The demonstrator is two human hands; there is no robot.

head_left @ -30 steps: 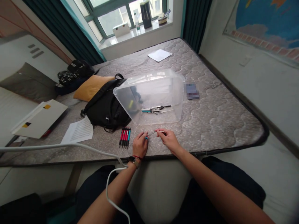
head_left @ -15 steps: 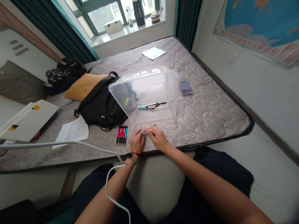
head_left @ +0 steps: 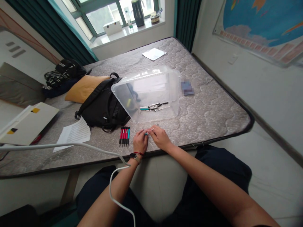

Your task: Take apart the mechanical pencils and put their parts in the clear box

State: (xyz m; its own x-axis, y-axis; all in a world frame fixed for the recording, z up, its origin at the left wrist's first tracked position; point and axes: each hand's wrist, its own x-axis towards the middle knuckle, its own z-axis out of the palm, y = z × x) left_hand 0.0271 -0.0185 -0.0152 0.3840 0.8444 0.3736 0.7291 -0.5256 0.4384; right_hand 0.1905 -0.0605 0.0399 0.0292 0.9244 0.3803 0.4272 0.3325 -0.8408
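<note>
My left hand point(head_left: 140, 141) is closed near the mattress edge, fingertips round a small teal pen barrel point(head_left: 146, 134), mostly hidden. My right hand point(head_left: 161, 137) meets it from the right, pinching a thin whitish pen refill point(head_left: 152, 129) against the teal piece. Left of my left hand lies a row of assembled pens point(head_left: 124, 136), several red and one teal, tips toward me. Beyond both hands a clear plastic bin point(head_left: 153, 86) rests tilted on its side, with loose pen parts point(head_left: 155, 107) inside. A tiny metal piece point(head_left: 157, 125) lies just past my right hand.
A black backpack point(head_left: 104, 107) leans by the bin, with an orange cushion point(head_left: 85, 86) behind it. Paper point(head_left: 73, 135) and a white box point(head_left: 28, 123) lie left on the mattress point(head_left: 213, 116). A white cable point(head_left: 94, 149) crosses above my left forearm.
Both hands stay together at the mattress edge, with small finger movements around the teal piece. The view has shifted slightly; the pens and bin stay put.
</note>
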